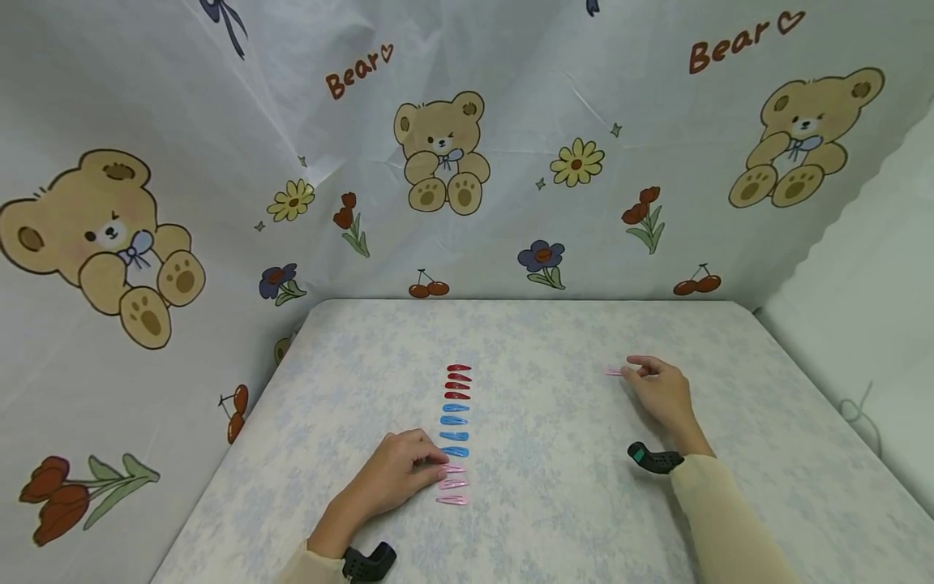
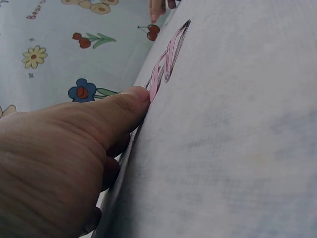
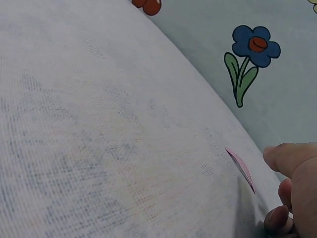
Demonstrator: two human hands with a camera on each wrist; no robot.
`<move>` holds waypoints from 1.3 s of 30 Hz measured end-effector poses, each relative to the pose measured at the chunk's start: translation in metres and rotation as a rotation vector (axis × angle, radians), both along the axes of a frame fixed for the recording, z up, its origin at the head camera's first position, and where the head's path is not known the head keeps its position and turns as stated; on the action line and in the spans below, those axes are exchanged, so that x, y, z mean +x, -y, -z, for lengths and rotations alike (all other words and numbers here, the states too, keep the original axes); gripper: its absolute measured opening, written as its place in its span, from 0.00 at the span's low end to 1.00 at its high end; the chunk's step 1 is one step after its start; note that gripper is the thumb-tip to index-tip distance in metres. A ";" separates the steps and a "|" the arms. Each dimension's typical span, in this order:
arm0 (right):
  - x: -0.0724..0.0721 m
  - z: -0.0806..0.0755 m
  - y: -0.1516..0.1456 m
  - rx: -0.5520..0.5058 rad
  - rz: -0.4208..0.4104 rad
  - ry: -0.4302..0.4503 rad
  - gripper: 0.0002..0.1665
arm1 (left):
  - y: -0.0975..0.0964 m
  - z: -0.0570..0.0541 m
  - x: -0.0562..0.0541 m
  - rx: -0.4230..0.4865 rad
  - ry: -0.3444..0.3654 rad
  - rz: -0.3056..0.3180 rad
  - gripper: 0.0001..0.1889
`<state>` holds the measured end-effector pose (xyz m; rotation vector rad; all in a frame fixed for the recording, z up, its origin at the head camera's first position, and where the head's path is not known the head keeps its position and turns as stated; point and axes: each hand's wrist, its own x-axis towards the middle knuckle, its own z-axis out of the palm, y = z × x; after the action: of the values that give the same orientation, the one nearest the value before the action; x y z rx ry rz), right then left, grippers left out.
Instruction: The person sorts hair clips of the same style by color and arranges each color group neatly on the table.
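Snap hair clips lie in a column on the table: several red clips (image 1: 458, 386) at the far end, several blue clips (image 1: 454, 420) in the middle, pink clips (image 1: 452, 500) nearest. My left hand (image 1: 400, 472) pinches the end of the uppermost pink clip (image 1: 456, 469); in the left wrist view its thumb (image 2: 134, 96) meets the pink clip (image 2: 155, 82), and the index fingertip is hidden. On the right side, my right hand (image 1: 660, 391) is beside a single pink clip (image 1: 614, 371). The right wrist view shows a gap between this clip (image 3: 241, 170) and the fingers.
The pale mottled tabletop (image 1: 540, 454) stretches between both hands. A white curtain (image 1: 511, 235) printed with bears and flowers hangs behind its far edge and along the left. At the right stands a white surface with a thin cord (image 1: 863, 412).
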<state>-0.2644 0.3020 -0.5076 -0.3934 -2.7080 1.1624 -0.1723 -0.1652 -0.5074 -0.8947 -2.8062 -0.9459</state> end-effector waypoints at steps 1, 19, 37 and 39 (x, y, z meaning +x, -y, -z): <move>0.000 0.002 -0.001 0.002 -0.006 0.005 0.30 | 0.000 0.000 0.000 -0.001 -0.001 0.001 0.05; -0.005 0.004 -0.003 0.232 -0.128 -0.007 0.22 | 0.002 0.003 -0.002 0.003 -0.011 0.006 0.06; -0.004 0.002 -0.003 0.234 -0.172 -0.021 0.20 | 0.000 0.003 -0.001 0.006 -0.016 0.005 0.05; -0.004 0.001 -0.002 0.232 -0.171 -0.024 0.20 | 0.000 0.003 -0.001 0.002 -0.013 0.001 0.05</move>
<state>-0.2680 0.3044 -0.5088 -0.1157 -2.8581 0.8672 -0.1729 -0.1656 -0.5100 -0.8985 -2.7940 -0.9389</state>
